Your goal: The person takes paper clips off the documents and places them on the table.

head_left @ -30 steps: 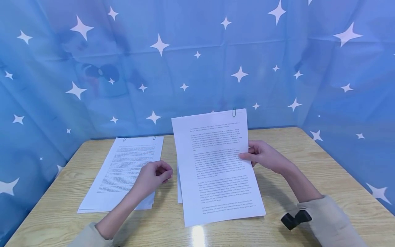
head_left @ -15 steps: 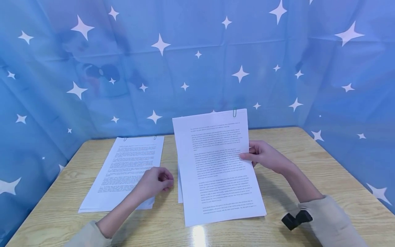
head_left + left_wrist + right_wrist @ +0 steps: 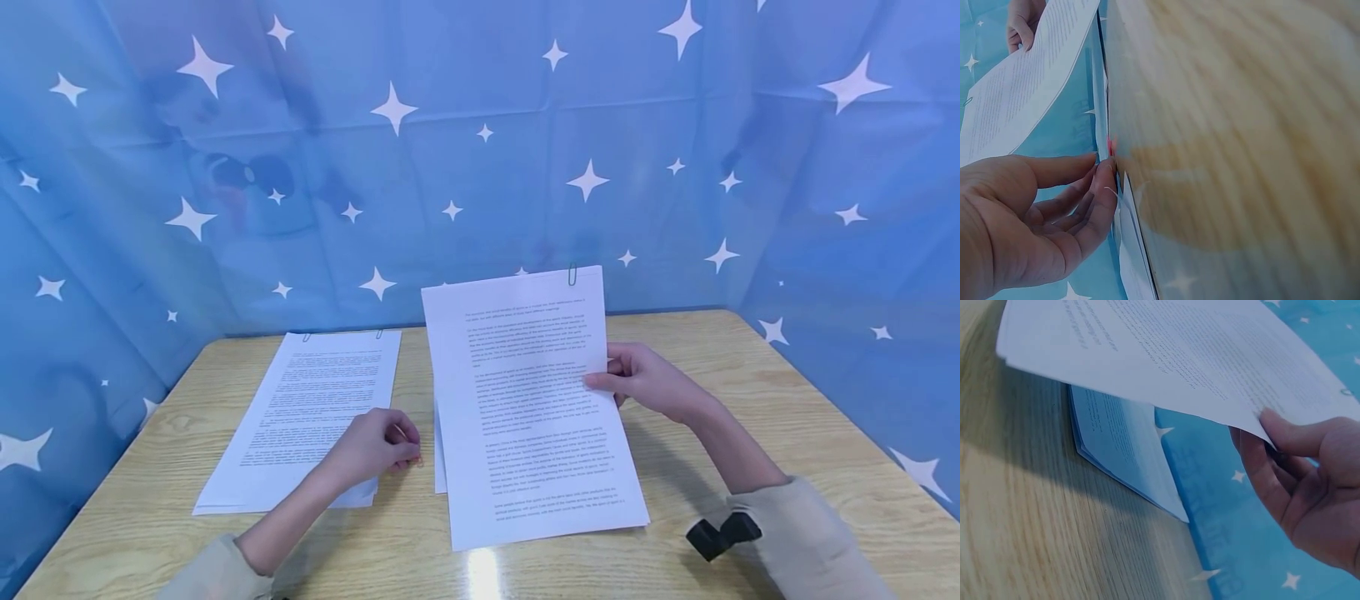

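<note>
My right hand point(image 3: 656, 382) pinches the right edge of a thin stack of printed sheets point(image 3: 525, 417) and holds it tilted up over the table. A green paper clip point(image 3: 572, 275) is on that stack's top edge, towards its right corner. My left hand point(image 3: 378, 442) is low over the table, left of the raised sheets. In the left wrist view its thumb and forefinger tips come together at a small reddish paper clip point(image 3: 1112, 146), partly hidden and blurred. A second stack of printed sheets point(image 3: 300, 417) lies flat at the left, with two clips along its top edge.
Under the raised stack, the edge of another white sheet point(image 3: 439, 467) shows on the wooden table point(image 3: 675, 533). A blue cloth with white stars point(image 3: 480, 167) hangs behind and at both sides. A black bow point(image 3: 723, 536) is on my right sleeve.
My left hand has moved slightly down and towards me, and the reddish clip now shows at its fingertips. The right hand keeps the sheets raised, almost still.
</note>
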Motion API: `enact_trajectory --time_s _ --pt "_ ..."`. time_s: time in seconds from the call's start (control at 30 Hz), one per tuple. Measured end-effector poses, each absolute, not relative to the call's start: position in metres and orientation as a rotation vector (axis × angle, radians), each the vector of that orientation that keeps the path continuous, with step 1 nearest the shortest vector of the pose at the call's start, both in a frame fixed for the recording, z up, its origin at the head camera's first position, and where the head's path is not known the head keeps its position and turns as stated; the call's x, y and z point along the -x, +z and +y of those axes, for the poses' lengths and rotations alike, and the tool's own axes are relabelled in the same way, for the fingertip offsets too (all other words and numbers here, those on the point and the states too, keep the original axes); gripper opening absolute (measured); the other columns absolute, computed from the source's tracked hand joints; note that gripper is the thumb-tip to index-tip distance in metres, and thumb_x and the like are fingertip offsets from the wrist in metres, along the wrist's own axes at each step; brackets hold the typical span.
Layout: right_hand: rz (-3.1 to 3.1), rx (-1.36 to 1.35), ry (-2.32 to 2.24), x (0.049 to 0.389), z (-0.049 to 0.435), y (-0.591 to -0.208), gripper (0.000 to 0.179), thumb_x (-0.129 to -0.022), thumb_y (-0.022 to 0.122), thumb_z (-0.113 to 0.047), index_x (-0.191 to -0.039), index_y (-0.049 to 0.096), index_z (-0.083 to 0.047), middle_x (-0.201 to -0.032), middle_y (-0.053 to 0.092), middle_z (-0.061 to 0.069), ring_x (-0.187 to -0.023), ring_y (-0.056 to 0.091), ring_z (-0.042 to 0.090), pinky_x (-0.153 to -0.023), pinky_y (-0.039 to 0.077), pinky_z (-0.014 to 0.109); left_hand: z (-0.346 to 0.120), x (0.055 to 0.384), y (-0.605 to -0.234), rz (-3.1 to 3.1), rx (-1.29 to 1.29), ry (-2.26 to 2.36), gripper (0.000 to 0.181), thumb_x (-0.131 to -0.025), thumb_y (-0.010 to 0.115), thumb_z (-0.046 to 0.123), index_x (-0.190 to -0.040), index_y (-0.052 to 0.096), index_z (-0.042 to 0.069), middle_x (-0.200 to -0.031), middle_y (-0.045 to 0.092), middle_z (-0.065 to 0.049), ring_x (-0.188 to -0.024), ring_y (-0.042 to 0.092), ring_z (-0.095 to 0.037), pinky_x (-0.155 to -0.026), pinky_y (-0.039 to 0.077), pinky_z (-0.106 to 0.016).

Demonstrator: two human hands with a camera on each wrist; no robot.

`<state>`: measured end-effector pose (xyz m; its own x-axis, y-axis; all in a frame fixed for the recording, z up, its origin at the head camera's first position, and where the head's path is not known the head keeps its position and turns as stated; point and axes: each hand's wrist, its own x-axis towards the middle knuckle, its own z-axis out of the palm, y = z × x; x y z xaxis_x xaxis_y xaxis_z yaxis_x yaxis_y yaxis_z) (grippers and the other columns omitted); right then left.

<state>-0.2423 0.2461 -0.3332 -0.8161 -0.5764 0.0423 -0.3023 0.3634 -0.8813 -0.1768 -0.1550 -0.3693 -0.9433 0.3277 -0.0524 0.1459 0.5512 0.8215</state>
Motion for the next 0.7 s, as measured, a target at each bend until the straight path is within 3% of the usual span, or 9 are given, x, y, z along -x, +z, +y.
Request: enact_trajectory --time_s 0.23,0.47,0.7 --pt "2.369 0.779 -1.424 0.242 0.247 -0.334 0.035 -0.102 0.061 -0.012 -0.131 0.057 0.005 -0.106 0.074 0.017 -0.082 0.073 0.027 -0.066 0.058 0.036 -0.155 0.179 -0.369 2.637 -0.382 1.362 0.003 -0.091 0.069 0.002 -0.094 0.068 0.001 -0.075 0.07 -0.005 -0.067 0.066 -0.018 -0.063 0.056 -0.031" --pt "2.363 0.782 -1.433 0.243 0.247 -0.335 0.036 -0.102 0.061 -0.012 -0.133 0.056 0.005 -0.108 0.073 0.018 -0.084 0.073 0.026 -0.065 0.057 0.036 -0.154 0.18 -0.362 2.709 -0.391 1.419 0.011 -0.099 0.062 0.01 -0.098 0.068 0.001 -0.071 0.065 -0.008 -0.065 0.061 -0.02 -0.06 0.05 -0.029" --pt "2.349 0.781 -1.449 0.243 0.247 -0.335 0.037 -0.102 0.061 -0.011 -0.134 0.055 0.006 -0.109 0.073 0.019 -0.086 0.073 0.027 -0.065 0.058 0.037 -0.149 0.183 -0.355 2.686 -0.352 1.583 0.017 -0.102 0.06 0.014 -0.102 0.068 -0.001 -0.083 0.069 -0.013 -0.074 0.068 -0.027 -0.068 0.058 -0.033"
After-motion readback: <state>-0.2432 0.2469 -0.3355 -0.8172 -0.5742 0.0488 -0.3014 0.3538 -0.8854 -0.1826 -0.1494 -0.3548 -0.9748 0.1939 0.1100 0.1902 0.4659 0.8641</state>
